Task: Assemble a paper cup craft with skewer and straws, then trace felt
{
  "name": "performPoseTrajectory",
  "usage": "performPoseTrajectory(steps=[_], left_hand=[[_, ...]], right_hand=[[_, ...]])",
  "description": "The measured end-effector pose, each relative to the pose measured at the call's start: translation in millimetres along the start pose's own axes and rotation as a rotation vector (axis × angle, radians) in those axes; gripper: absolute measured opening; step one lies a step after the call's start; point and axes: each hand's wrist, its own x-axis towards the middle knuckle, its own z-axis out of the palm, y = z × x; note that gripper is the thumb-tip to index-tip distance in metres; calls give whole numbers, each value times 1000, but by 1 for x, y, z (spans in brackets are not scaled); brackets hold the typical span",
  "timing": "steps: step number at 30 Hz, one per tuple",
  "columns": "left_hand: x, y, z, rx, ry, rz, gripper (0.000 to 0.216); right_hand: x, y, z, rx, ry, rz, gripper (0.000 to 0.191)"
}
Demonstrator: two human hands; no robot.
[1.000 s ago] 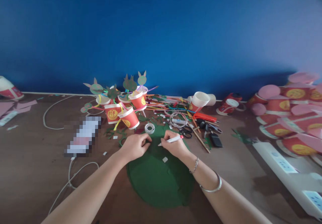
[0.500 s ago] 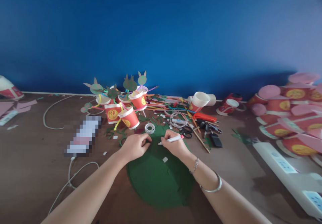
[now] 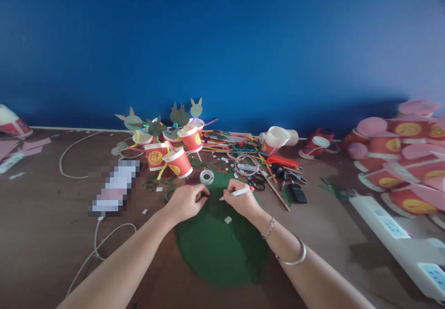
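Observation:
A dark green paper sheet point(image 3: 215, 249) lies on the brown table in front of me. My left hand point(image 3: 186, 201) rests closed on its far edge, fingers curled and pressing the paper; anything inside them is hidden. My right hand point(image 3: 241, 202) is closed round a white pen with a red end point(image 3: 239, 192), its tip pointing left at the paper's far edge. A small white scrap point(image 3: 228, 219) lies on the green sheet below my right hand.
Red paper cups with green rabbit cut-outs point(image 3: 174, 154) stand behind the hands, next to a tape roll point(image 3: 206, 176). Straws, scissors point(image 3: 257, 182) and a white cup point(image 3: 276, 138) lie to the right. A power strip point(image 3: 392, 228) and red-pink cups point(image 3: 399, 160) fill the right side. A cable point(image 3: 100, 239) runs on the left.

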Motion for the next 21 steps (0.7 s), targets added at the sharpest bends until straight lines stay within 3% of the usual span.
performPoseTrajectory(steps=[21], left_hand=[[1, 0, 0, 12, -1, 0, 12]], right_hand=[[0, 2, 1, 35, -21, 20, 22]])
